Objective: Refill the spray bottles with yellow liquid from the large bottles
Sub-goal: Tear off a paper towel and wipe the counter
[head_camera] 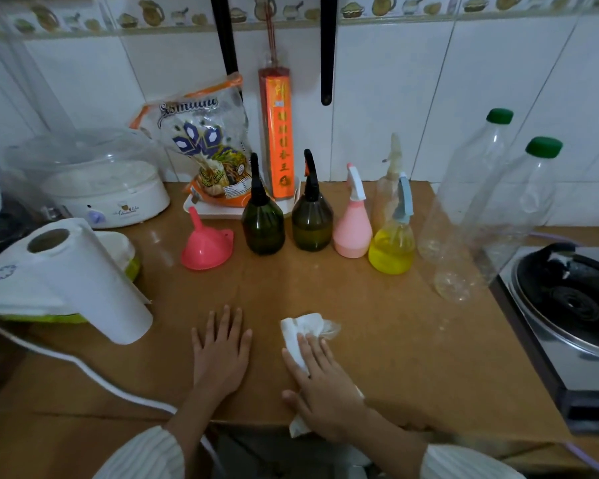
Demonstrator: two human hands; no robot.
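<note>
The left hand lies flat with straight fingers on the brown table. Beside it, the right hand presses a white paper towel down flat. Behind the towel stand five spray bottles, and right of them two big, nearly empty bottles.

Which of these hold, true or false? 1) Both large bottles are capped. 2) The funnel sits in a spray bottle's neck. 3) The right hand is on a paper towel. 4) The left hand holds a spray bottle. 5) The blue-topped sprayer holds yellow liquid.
1) True: both large bottles wear green caps.
2) False: the pink funnel stands mouth-down on the table.
3) True: the right hand presses a crumpled paper towel.
4) False: the left hand lies flat on the table, holding nothing.
5) True: the blue-topped sprayer shows yellow liquid.
</note>
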